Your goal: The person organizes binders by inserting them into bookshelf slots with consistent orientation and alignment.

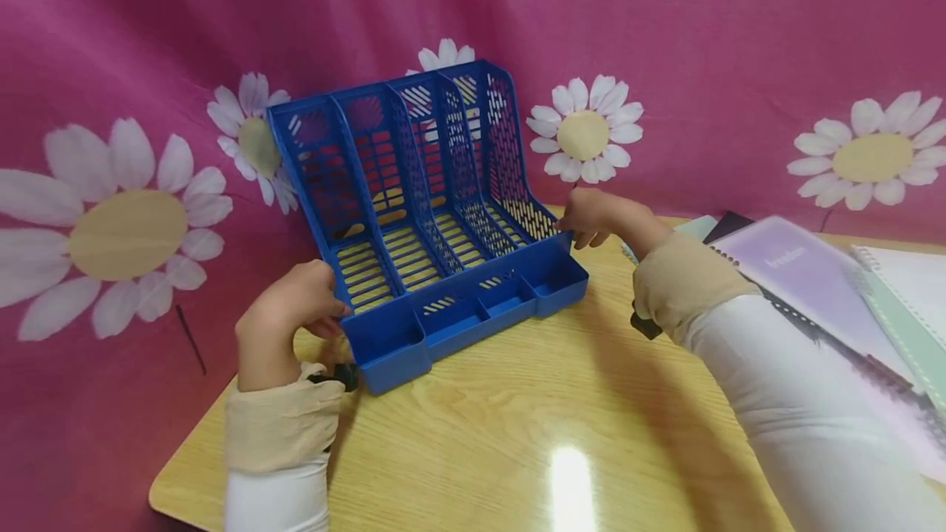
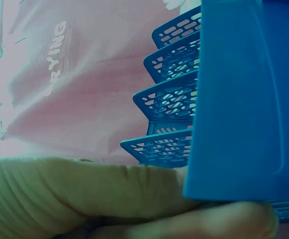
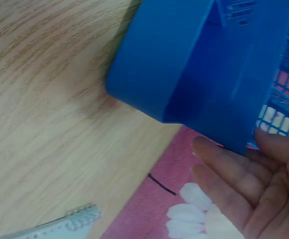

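Note:
A blue plastic file organizer with several upright slots and a front tray stands on a wooden table. My left hand grips its front left corner, fingers curled round the edge. My right hand holds the low right side wall. In the left wrist view the organizer's side wall fills the right half, with my fingers under it. The right wrist view shows the organizer's corner over the table edge, my fingers beneath it and the thumb against the wall.
Spiral notebooks lie stacked at the right: a purple one, a green one and a white one. A pink cloth with daisies hangs behind and drapes past the table's left edge. A notebook's spiral shows in the right wrist view.

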{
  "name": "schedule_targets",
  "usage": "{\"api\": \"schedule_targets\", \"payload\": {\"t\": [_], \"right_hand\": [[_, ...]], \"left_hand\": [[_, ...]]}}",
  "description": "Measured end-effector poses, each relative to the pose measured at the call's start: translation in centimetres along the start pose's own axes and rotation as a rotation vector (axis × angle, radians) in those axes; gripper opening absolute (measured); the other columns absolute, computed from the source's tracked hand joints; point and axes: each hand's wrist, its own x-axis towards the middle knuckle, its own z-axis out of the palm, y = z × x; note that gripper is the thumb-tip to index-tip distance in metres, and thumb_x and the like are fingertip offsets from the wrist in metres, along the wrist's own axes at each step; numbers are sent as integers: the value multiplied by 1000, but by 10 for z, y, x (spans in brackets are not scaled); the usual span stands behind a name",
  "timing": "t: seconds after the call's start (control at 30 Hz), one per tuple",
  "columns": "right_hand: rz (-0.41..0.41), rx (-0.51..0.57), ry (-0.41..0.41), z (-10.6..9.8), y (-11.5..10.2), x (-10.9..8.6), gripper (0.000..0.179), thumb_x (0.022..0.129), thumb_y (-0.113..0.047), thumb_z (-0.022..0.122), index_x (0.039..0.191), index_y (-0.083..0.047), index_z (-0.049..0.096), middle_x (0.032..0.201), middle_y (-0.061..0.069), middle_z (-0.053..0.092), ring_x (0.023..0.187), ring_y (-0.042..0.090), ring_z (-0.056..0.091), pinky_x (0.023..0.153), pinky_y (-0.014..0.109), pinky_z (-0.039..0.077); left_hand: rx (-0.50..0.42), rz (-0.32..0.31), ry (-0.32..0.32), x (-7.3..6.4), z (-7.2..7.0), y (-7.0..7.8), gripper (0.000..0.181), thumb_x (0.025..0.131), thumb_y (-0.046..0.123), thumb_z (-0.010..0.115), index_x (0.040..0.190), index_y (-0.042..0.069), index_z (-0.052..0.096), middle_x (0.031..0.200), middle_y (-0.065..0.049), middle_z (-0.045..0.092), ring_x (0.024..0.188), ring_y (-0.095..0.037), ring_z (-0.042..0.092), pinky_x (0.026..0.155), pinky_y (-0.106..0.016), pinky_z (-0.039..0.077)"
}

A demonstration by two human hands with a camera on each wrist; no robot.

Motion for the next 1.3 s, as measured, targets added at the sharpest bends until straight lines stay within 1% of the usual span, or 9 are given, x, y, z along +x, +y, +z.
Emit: {"api": "schedule_targets", "payload": {"t": [0.2,0.33,0.47,0.57,0.73,0.87,1.0,1.17,1.3], "right_hand": [[96,137,25,1,3,10,28,94,-8,53,111,14,57,92,27,69,74,25,71,65,34,59],[120,190,35,1,6,12,28,93,-5,53,113,15,56,94,28,68,77,27,71,65,35,59],[147,225,41,-1,10,13,18,93,-5,52,101,11,54,98,29,67,82,29,71,65,34,59],[153,224,51,-2,13,12,13,92,-5,52,95,7,51,99,30,66,82,29,71,63,33,59],[156,207,58,-5,20,6,16,90,-4,51,98,11,54,89,27,68,69,23,72,61,33,59],[161,197,59,-7,25,1,8,88,-1,49,83,4,52,82,26,69,63,20,71,59,31,59],[148,179,66,-10,29,-5,11,86,0,49,75,0,50,79,24,68,63,21,71,59,30,58],[162,183,57,-11,32,-10,9,87,0,50,83,7,54,76,23,69,63,21,71,60,31,59],[196,190,28,-11,33,-15,19,88,0,49,97,16,56,73,20,70,61,20,70,62,32,59]], "left_hand": [[-55,-18,-11,5,5,-2,19,84,-3,61,68,-4,51,62,-13,62,50,-15,64,54,-29,57],[-71,-17,-15,8,6,-2,19,84,-4,62,68,-4,50,63,-13,61,52,-19,66,54,-29,57],[-66,2,-22,10,6,1,21,83,-5,62,66,-4,50,60,-12,59,55,-21,67,54,-29,57],[-64,14,-23,12,6,3,22,83,-5,62,65,-3,50,60,-12,58,53,-19,67,55,-29,57],[-72,30,-39,17,8,8,19,82,-6,62,66,-5,52,63,-14,60,55,-22,68,55,-28,57],[-62,53,-56,20,10,13,18,82,-5,62,67,-5,52,62,-14,60,58,-26,69,55,-28,57],[-29,87,-63,21,11,19,18,82,-4,62,66,-5,54,60,-14,61,59,-26,69,55,-28,57],[-46,100,-75,21,13,22,14,82,-5,61,70,-6,55,64,-16,64,60,-28,69,55,-29,57],[-84,92,-88,23,15,21,9,82,-6,60,75,-6,55,68,-17,65,60,-27,69,55,-30,57]]}}
